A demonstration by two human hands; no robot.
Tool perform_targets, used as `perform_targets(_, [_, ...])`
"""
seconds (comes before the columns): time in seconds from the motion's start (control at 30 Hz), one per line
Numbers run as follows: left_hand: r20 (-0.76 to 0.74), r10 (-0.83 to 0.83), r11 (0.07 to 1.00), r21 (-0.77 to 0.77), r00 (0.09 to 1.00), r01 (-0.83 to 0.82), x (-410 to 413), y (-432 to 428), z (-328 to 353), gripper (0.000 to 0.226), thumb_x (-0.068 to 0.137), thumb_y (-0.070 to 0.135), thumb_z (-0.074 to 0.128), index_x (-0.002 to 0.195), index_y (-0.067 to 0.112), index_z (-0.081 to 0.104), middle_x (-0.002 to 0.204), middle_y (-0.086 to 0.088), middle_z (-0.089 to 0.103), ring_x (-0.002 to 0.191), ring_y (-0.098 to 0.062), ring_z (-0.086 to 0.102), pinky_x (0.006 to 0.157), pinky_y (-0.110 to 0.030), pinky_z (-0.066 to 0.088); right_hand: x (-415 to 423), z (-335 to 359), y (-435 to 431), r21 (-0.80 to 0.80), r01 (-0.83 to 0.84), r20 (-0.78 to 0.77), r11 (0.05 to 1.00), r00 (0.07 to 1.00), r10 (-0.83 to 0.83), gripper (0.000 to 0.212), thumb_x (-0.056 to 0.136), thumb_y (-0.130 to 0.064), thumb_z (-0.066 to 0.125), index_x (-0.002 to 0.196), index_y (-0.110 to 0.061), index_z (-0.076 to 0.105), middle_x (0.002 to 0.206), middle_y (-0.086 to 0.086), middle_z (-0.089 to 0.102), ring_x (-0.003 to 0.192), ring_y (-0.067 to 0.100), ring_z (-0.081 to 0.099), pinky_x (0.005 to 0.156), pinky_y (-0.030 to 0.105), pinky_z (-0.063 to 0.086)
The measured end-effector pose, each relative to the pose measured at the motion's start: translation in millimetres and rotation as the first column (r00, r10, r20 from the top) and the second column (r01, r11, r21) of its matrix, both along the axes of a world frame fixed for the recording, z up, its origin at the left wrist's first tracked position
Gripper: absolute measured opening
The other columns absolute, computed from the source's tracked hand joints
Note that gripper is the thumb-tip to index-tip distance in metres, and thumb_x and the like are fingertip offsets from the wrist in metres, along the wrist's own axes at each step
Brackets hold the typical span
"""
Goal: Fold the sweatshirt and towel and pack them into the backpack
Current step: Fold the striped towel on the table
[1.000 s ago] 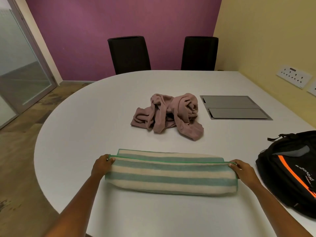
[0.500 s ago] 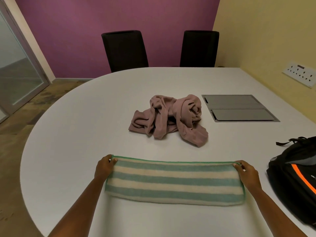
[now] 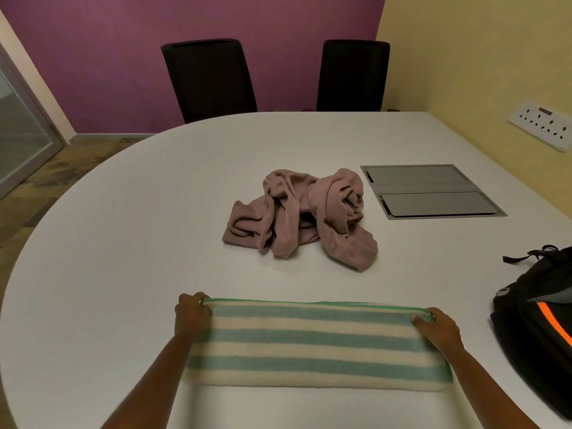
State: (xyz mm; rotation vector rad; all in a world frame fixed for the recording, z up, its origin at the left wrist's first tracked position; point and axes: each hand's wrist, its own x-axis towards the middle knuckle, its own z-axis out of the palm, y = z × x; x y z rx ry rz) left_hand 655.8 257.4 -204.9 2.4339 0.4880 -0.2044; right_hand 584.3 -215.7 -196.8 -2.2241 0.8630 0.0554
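Both hands grip the far corners of the towel: the left hand [image 3: 192, 314] is curled over the upper left corner, fingers wrapped round the green-edged rim, and the right hand [image 3: 438, 331] pinches the upper right corner with its thumb lying on top of the cloth. Each forearm runs down to the bottom edge of the frame.

The towel [image 3: 312, 345], striped in pale teal and cream with a thin green border along its far edge, lies folded into a long band across the lower centre of the frame, flat on the white worktop [image 3: 123, 243]. Its near edge looks rounded and thick.

Above it, at the centre of the frame and well apart from the towel, the dusty-pink sweatshirt [image 3: 301, 216] sits in a crumpled heap, sleeves twisted over the body.

At the right edge of the frame the black backpack [image 3: 538, 329] rests on the worktop, partly cut off, with an orange stripe and a strap loop at its top. Whether it is open cannot be told.

Right of the sweatshirt a grey hatch panel [image 3: 430, 190] is set flush in the worktop. Two black chairs [image 3: 210, 78] stand at the far side against a purple wall, and a socket plate [image 3: 544, 125] sits on the yellow wall at upper right.
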Motion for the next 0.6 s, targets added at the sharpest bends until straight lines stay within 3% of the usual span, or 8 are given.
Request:
perform_targets(0.1, [0.034,0.002,0.992,-0.124,0.999,0.002,4,-2,-1,0.023,0.073,0.002,0.059,0.095,0.0,0.068,0.1,-0.025,0.061,0.088,-0.037,0.061,0.079,-0.038,0.049,5,5,2,0.115,-0.003,0.028,0.993,1.0,0.0,0.015,0.081,-0.009,0.065,0.096,-0.011,0.063,0.099,0.017,0.064,0.091,0.033,0.058,0.083,0.037,0.045])
perform_targets(0.2, [0.021,0.006,0.963,-0.268,1.0,0.0,8,-4,3,0.02,0.079,-0.006,0.059,0.096,-0.001,0.068,0.097,-0.013,0.064,0.089,-0.028,0.057,0.079,-0.029,0.04,10,15,3,0.275,0.013,0.109,0.961,0.993,-0.045,0.015,0.079,-0.004,0.067,0.081,-0.019,0.065,0.097,0.014,0.065,0.092,0.032,0.06,0.088,0.041,0.047])
perform_targets(0.3, [0.058,0.029,0.92,-0.393,0.998,-0.004,12,-2,9,0.014,0.083,-0.002,0.061,0.095,-0.002,0.069,0.098,-0.011,0.064,0.092,-0.026,0.055,0.086,-0.035,0.042,10,31,6,0.473,0.012,0.232,0.881,0.963,-0.138,0.013,0.083,-0.002,0.062,0.079,-0.014,0.065,0.089,0.009,0.064,0.08,0.021,0.058,0.073,0.03,0.051])
perform_targets(0.4, [0.124,0.053,0.876,-0.482,0.991,0.013,11,6,15,0.014,0.085,-0.004,0.059,0.097,-0.007,0.066,0.098,-0.012,0.062,0.092,-0.025,0.055,0.079,-0.032,0.043,8,41,4,0.637,0.005,0.259,0.771,0.941,-0.22,0.012,0.085,-0.002,0.059,0.081,-0.012,0.063,0.08,0.003,0.062,0.073,0.017,0.055,0.055,0.017,0.053])
perform_targets(0.6, [0.188,0.037,0.913,-0.405,0.982,0.043,10,14,11,0.007,0.083,-0.006,0.061,0.084,-0.004,0.068,0.09,-0.013,0.064,0.085,-0.025,0.056,0.074,-0.027,0.039,5,34,-7,0.298,-0.096,0.31,0.95,0.951,-0.001,0.017,0.082,0.001,0.063,0.08,-0.015,0.067,0.09,0.003,0.064,0.074,0.006,0.058,0.056,0.001,0.043])
